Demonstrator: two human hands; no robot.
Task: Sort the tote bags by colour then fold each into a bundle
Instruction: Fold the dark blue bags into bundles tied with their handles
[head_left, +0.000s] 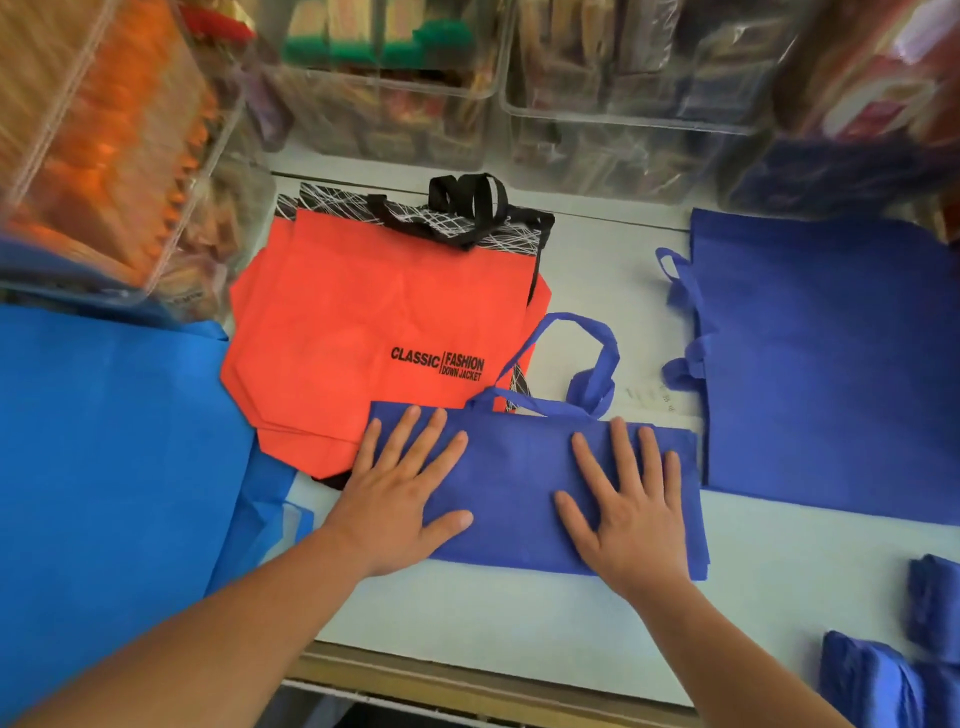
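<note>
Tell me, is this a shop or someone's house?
Probably a shop or stockroom: clear bins packed with wrapped goods line the white counter, and tote bags lie in colour piles.

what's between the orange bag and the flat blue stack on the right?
Head view: bare white table, the handles of the hand-pressed blue bag, and a small paper slip.

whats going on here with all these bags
A person presses both flat hands, left hand and right hand, on a royal-blue fabric tote bag lying on the white table. Orange fabric tote bags sit stacked behind it, more royal-blue bags lie flat at right, and folded royal-blue bundles sit at lower right.
</note>
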